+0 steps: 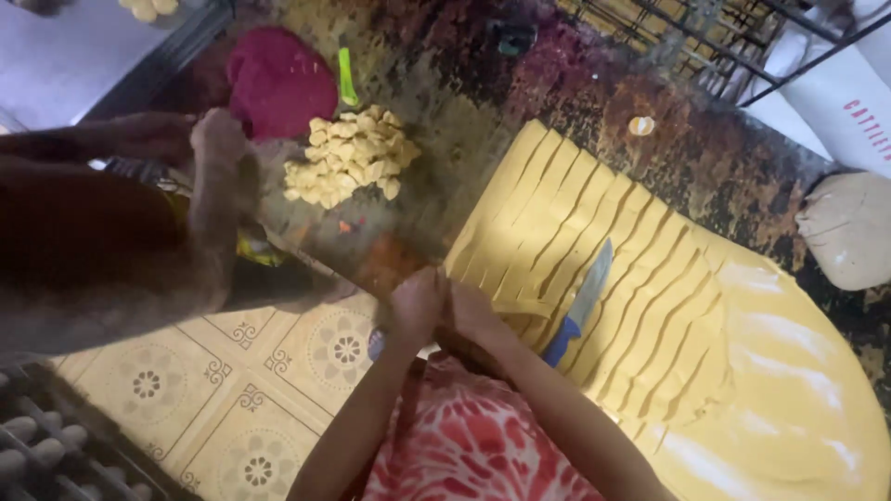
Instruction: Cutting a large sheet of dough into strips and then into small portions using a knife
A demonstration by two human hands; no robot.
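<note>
A wide sheet of yellow dough (761,371) lies on the dark worktop, its left half cut into several long strips (566,213). My left hand (416,308) and my right hand (475,314) are pressed together at the near end of the strips. Their fingers are closed on the folded end of one dough strip (520,308). A knife with a blue handle (580,306) rests on the strips just right of my right hand. A heap of small cut yellow dough pieces (348,160) sits farther back on the left.
Another person's hands (186,137) and dark-sleeved arm reach in from the left near the heap. Behind it lie a magenta lump (278,79) and a green tool (346,79). A beige dough ball (849,227) sits at the right, a wire rack (687,32) behind, and patterned floor tiles (251,390) below.
</note>
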